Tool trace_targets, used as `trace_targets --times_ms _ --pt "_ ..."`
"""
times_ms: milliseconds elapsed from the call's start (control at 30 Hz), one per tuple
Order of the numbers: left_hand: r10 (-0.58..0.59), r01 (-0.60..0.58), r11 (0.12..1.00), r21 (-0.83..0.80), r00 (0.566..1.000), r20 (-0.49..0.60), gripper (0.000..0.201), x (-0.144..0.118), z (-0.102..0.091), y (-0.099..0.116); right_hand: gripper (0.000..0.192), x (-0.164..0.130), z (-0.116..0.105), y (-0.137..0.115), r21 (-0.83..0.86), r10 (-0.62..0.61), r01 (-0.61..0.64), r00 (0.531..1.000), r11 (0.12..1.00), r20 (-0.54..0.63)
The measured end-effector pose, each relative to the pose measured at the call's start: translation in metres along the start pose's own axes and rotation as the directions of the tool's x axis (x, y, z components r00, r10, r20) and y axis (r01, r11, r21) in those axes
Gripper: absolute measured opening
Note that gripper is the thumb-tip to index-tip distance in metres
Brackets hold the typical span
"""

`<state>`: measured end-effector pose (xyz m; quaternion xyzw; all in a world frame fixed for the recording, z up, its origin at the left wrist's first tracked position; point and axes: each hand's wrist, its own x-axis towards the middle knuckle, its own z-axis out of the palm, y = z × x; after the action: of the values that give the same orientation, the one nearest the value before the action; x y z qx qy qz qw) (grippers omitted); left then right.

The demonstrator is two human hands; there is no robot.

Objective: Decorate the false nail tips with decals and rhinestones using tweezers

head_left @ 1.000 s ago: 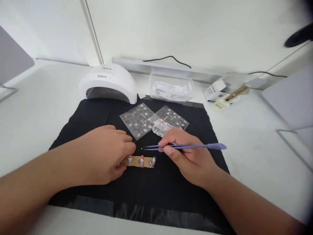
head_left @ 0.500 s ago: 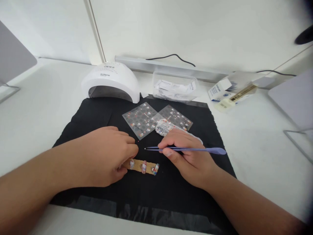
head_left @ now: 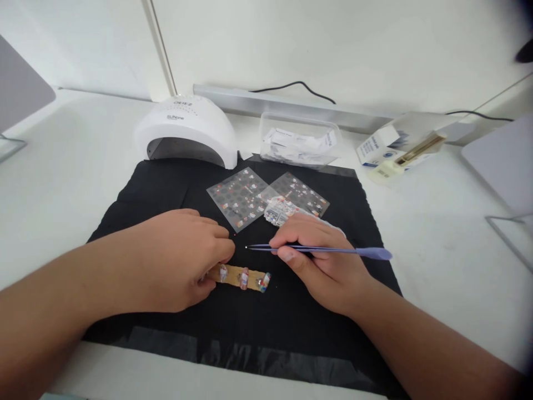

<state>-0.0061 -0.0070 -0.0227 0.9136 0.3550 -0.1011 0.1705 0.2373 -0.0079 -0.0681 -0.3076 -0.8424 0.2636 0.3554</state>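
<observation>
My left hand (head_left: 189, 261) is closed around one end of a tan wooden strip (head_left: 252, 280) that bears several decorated false nails (head_left: 244, 279). Its fingertips are partly hidden behind the knuckles. Purple tweezers (head_left: 333, 250) lie pinched between the thumb and fingers of my right hand (head_left: 318, 255), their points turned left. A tiny white bead (head_left: 246, 247) shows at the tweezer tips, above the strip and apart from it. Beyond the hands, two clear sticker sheets (head_left: 237, 200) overlap on the black cloth. A clear piece with small bits (head_left: 278, 210) is partly covered by my right hand.
A white nail lamp (head_left: 187, 125) stands at the back left of the black cloth (head_left: 162, 186). Behind the sheets is a clear plastic box (head_left: 297, 141) of packets. At the right are a small white carton (head_left: 377, 147) and a gold-capped bottle (head_left: 387, 172).
The whole view has shifted slightly, so the scene sits a little higher. Both hands keep their grips, and the tweezers stay nearly in the same place above the strip.
</observation>
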Motion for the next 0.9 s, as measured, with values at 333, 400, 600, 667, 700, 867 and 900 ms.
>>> trace_targets --times_ms 333,400,600,667,700,867,900 --pt "0.005 -0.005 1.0 -0.001 1.0 0.002 0.01 -0.0001 -0.0021 0.0015 0.012 0.0015 0.0009 -0.0001 0.006 -0.005 0.005 1.0 1.0 -0.009" --pt "-0.001 0.001 1.0 0.001 1.0 0.007 0.01 0.0 -0.0024 0.0017 0.012 0.0019 0.0007 -0.0002 0.004 -0.003 0.003 1.0 1.0 -0.008" --pt "-0.004 0.004 1.0 0.0 1.0 0.013 0.009 0.0019 -0.0012 0.0012 0.013 0.0007 0.0014 -0.001 0.007 -0.008 0.008 1.0 1.0 -0.012" --pt "-0.001 0.002 1.0 -0.003 1.0 0.011 0.01 0.0015 -0.0008 0.001 0.013 0.0008 0.0011 -0.0014 0.005 -0.004 0.004 1.0 1.0 -0.01" --pt "-0.002 0.002 1.0 -0.004 1.0 0.01 0.009 0.0012 -0.0007 0.0009 0.013 0.001 0.0006 -0.0016 0.006 -0.003 0.003 1.0 1.0 -0.01" --pt "-0.01 0.01 1.0 0.003 1.0 0.014 0.009 0.0002 -0.0015 0.0013 0.013 -0.0014 -0.0053 -0.0025 0.063 0.018 -0.015 0.999 0.998 -0.048" --pt "-0.009 0.009 1.0 0.004 1.0 0.011 0.009 0.0002 -0.0017 0.0014 0.013 -0.0032 -0.0068 -0.0027 0.099 0.024 -0.017 0.998 0.995 -0.065"
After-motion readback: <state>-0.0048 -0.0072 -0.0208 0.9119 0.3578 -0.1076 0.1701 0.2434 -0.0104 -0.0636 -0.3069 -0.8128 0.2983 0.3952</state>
